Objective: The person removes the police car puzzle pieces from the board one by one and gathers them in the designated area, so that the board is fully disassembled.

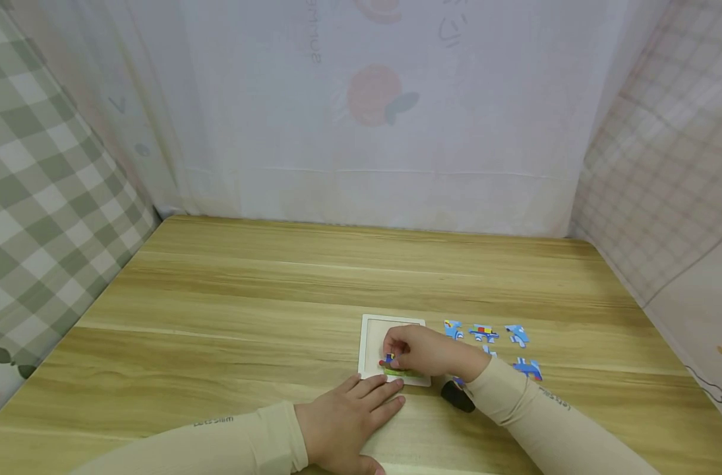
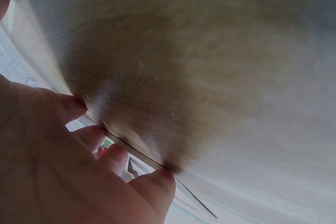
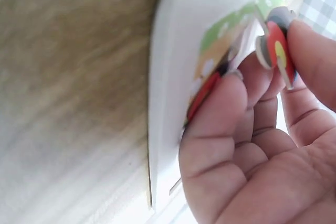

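Note:
My right hand (image 1: 428, 349) is over a shallow white puzzle tray (image 1: 362, 346). Between thumb and fingers it pinches a jigsaw piece (image 3: 278, 45) with red, yellow and dark parts, which looks tilted in the right wrist view. Below it, a piece with a green edge (image 3: 228, 27) lies in the tray along the near side, partly covered by the fingers. My left hand (image 1: 351, 419) rests palm down on the table, fingers spread, its fingertips at the tray's near edge. In the left wrist view, those fingers (image 2: 152, 187) touch the edge.
Several loose blue jigsaw pieces (image 1: 484, 332) lie on the wooden table (image 1: 248, 297) right of the tray, some partly hidden by the right forearm. A small black object (image 1: 457, 397) sits under the right wrist. Cloth hangings (image 1: 277, 132) enclose the table's back and sides.

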The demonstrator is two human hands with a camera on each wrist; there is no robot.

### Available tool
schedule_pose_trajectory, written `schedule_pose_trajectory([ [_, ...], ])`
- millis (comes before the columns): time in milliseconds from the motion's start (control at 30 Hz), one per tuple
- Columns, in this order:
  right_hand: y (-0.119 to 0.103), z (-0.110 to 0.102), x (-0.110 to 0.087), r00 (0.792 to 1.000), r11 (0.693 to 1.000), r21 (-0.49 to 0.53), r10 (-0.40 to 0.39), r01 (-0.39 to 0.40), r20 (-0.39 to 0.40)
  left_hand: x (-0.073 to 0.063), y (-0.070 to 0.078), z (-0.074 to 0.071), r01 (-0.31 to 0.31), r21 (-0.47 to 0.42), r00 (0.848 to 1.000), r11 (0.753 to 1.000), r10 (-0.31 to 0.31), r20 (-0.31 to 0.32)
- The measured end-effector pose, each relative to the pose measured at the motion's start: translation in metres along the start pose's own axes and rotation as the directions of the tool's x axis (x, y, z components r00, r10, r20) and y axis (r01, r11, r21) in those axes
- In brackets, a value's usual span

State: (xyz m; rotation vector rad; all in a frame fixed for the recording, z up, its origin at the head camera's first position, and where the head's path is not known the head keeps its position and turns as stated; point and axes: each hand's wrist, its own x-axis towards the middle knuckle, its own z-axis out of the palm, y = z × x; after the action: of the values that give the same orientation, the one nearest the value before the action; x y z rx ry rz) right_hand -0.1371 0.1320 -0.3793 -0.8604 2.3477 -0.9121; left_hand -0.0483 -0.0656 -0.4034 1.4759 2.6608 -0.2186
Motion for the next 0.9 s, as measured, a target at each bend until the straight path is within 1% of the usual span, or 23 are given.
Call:
schedule_pose_trajectory([
  [233,0.0018,-0.0011,-0.0005,0.999,0.997,0.073,0.034,-0.034,0.002,0.0005,0.0002,0.0,0.0,-0.001,1.0,1.0,0.0,-0.005],
  [600,0.0019,-0.0015,-0.0007,0.999,0.988,0.148,0.051,-0.053,0.018,-0.0009,-0.0004,0.0019,-0.005,-0.002,0.999,1.0,0.005,-0.034],
  [900,0.0027,-0.0034,-0.0028,0.999,0.981,0.19,0.035,-0.038,0.018,-0.0015,-0.0004,0.0024,-0.014,0.024,0.997,1.0,0.016,-0.07],
])
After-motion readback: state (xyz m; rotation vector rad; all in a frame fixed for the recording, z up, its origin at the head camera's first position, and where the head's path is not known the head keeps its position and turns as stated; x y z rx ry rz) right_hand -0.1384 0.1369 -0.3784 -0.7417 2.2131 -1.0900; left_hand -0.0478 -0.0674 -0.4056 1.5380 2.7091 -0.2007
